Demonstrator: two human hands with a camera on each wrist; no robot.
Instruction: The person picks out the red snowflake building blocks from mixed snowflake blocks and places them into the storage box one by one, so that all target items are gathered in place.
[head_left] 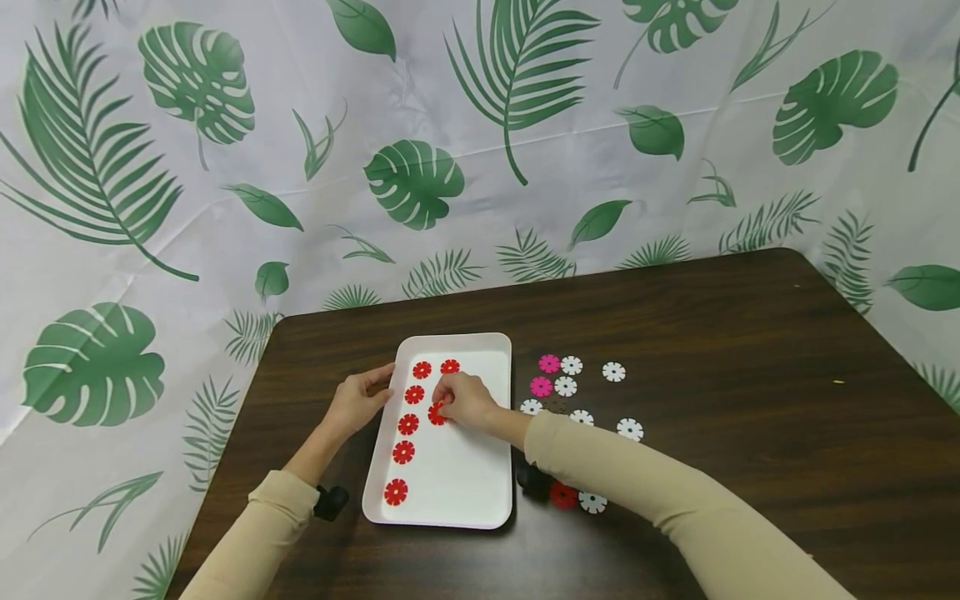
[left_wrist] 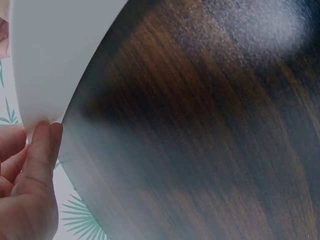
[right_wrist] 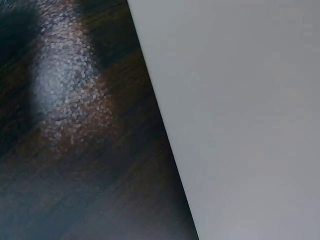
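Observation:
A white tray (head_left: pixel 457 492) lies on the dark wooden table, holding several red notched discs. Five of them, such as one red disc (head_left: pixel 408 424), form a line down its left side, and another red disc (head_left: pixel 450 367) sits near the top. My left hand (head_left: pixel 360 400) grips the tray's left rim; in the left wrist view its fingers (left_wrist: pixel 41 155) pinch the edge. Over the tray's middle, my right hand (head_left: pixel 467 402) pinches a red disc (head_left: pixel 437 414) between thumb and fingertips. The right wrist view shows only tray and table, not the hand.
Right of the tray lie loose white discs (head_left: pixel 613 372), pink discs (head_left: pixel 550 363), a brown disc (head_left: pixel 555 404) and a red disc (head_left: pixel 563 495), some partly behind my right forearm. A leaf-patterned cloth (head_left: pixel 420 183) hangs behind the table (head_left: pixel 735 350).

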